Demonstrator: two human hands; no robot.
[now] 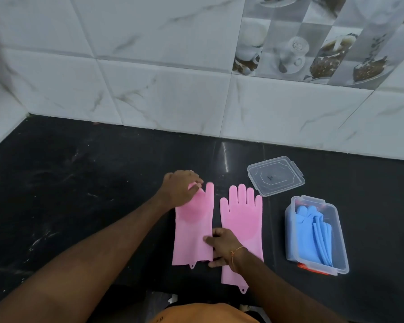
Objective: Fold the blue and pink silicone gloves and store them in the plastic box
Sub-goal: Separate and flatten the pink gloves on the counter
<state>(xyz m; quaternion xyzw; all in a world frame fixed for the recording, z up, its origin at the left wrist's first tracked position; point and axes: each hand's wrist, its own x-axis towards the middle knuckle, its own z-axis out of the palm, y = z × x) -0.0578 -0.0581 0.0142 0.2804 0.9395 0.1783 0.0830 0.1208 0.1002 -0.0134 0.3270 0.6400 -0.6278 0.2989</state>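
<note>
From the head view, two pink gloves are lying flat on the black counter [79, 183], side by side with a narrow gap between them, fingers pointing toward the tiled wall [173, 89]. The left hand [181, 188] is lying over the finger end of the left glove [194, 226], its fingers curling around some of the glove's fingers, while one pink finger is sticking up just beside the hand. The right hand [224, 247], wearing a thin bracelet [237, 254] at the wrist, is sitting at the cuff end between the two gloves; its thumb is pressing on the left glove's inner edge and its fingers are curling at that edge, though whether they are pinching the material cannot be told. The right glove [243, 220] is lying spread out, all five fingers showing, its cuff partly hidden by the right wrist. To the right, well apart from the pink pair, the clear box [343, 264] is standing open with the folded blue gloves [313, 234] lying inside it. The clear lid [275, 176] is lying flat on the counter just beyond the box, near the wall.
</note>
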